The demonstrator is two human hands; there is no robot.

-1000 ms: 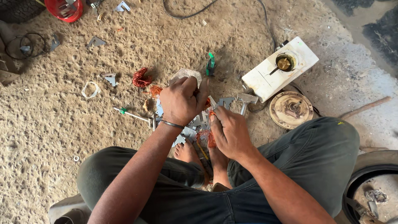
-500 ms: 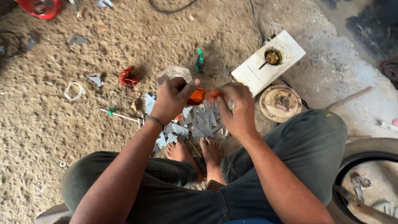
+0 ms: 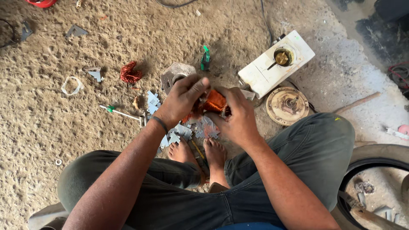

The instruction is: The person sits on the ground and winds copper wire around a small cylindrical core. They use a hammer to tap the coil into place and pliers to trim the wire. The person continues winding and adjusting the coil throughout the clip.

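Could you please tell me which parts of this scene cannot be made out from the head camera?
- Copper coil: mostly covered by the left hand and right hand; each grip is unclear.
- Tyre: cut off by the right edge.
- Red object: cut off by the top edge.
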